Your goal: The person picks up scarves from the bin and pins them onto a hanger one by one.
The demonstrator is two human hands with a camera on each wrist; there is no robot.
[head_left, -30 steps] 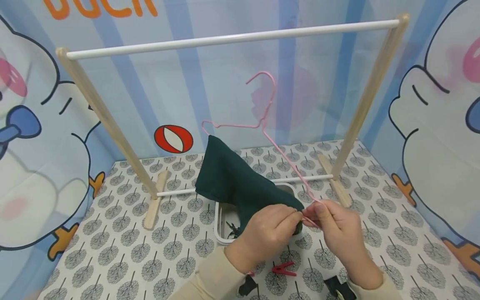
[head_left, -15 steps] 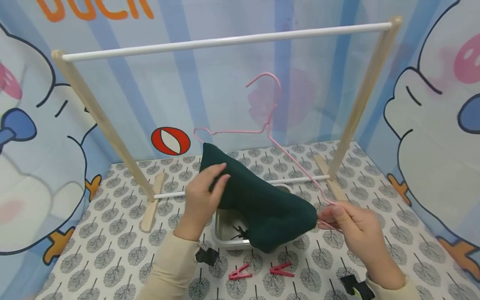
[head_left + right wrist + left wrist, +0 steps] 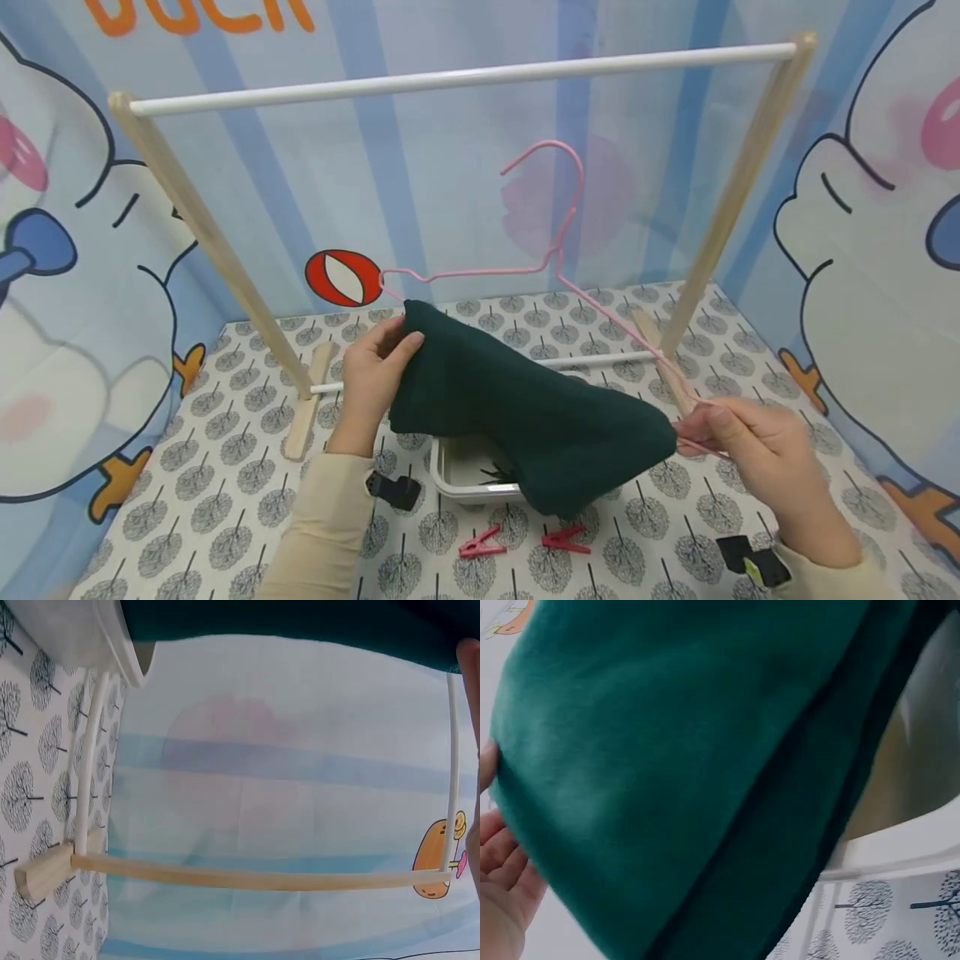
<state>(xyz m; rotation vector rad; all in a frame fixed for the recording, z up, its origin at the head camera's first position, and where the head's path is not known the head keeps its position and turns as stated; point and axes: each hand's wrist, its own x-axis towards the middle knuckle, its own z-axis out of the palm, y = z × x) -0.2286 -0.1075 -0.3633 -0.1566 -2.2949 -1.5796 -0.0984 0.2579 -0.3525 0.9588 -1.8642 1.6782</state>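
When checked against the white tray (image 3: pixel 454 490), located the green garment (image 3: pixel 510 400) over it and partly in front, carried on the pink hanger (image 3: pixel 487 272). Judged light, soft and limp; best gripped at edges. Pinched the garment edge between thumb and fingers of the left hand (image 3: pixel 369 375), left of the tray; pinched the hanger's end with the right hand (image 3: pixel 772 454), right of the tray. Noted a black object (image 3: pixel 499 476), unidentifiable, inside the tray.

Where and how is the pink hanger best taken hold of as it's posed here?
Probably by the neck of the pink hanger, just below its hook, coming from the right: that wire stands clear above the green cloth, and the hook opens leftward. The right hand holds the hanger's right end.
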